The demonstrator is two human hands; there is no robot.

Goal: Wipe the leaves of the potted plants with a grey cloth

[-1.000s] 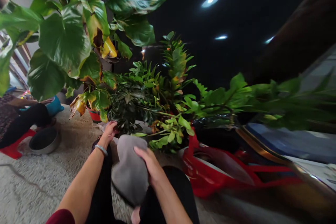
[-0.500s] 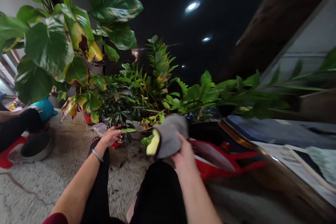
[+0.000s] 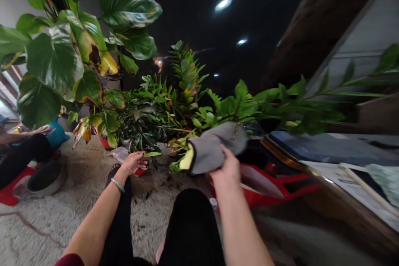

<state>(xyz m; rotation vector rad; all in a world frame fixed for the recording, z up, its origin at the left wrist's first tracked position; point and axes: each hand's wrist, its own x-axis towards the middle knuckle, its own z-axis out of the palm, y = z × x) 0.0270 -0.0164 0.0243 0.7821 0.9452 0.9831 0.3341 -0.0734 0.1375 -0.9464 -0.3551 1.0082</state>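
My left hand reaches out low at the edge of the plants, with a metal bangle on its wrist. Its fingers are pinched on the tip of a long green leaf that stretches right toward the middle plants. In my right hand is a grey cloth with dark edging and a yellow underside. The cloth hangs in front of a leafy stem, hiding part of the foliage; its far end is blurred.
A large-leaved potted plant rises on the left. At right are a red bag and a blue-topped surface. A grey basin stands near another person's dark-clothed leg and a red stool.
My right hand has moved right and slightly up, carrying the grey cloth along. My left hand stays at the leaf. The view has shifted slightly.
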